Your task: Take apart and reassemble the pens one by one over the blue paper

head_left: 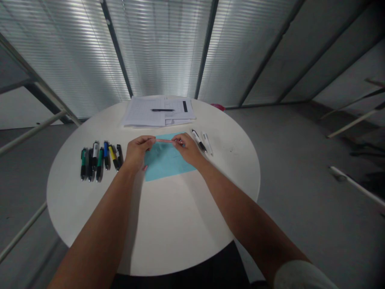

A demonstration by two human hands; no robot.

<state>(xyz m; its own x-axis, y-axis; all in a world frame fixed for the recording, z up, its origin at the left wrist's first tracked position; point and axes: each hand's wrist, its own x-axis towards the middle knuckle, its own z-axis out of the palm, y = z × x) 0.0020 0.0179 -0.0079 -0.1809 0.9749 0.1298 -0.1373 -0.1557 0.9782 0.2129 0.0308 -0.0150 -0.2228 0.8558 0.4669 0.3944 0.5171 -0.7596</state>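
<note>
My left hand [137, 151] and my right hand [187, 149] are both closed, fingertips pinching opposite ends of a thin pink strip [164, 141]. It stretches straight between them, above the far part of a light blue sheet [170, 165]. Whether it is stiff or soft, I cannot tell. A small pinkish thing [144, 168] shows by the sheet's left edge, partly behind my left hand. Just right of my right hand lie a white-and-black pen [199, 140] and a slim white pen [207, 143].
Several pens [99, 160], green, black, white, blue and yellow, lie in a group at the left of the round white table [168, 224]. Stacked papers [144, 114] with a dark pen [163, 110] on top are at the far edge. Blinds [162, 48] hang behind.
</note>
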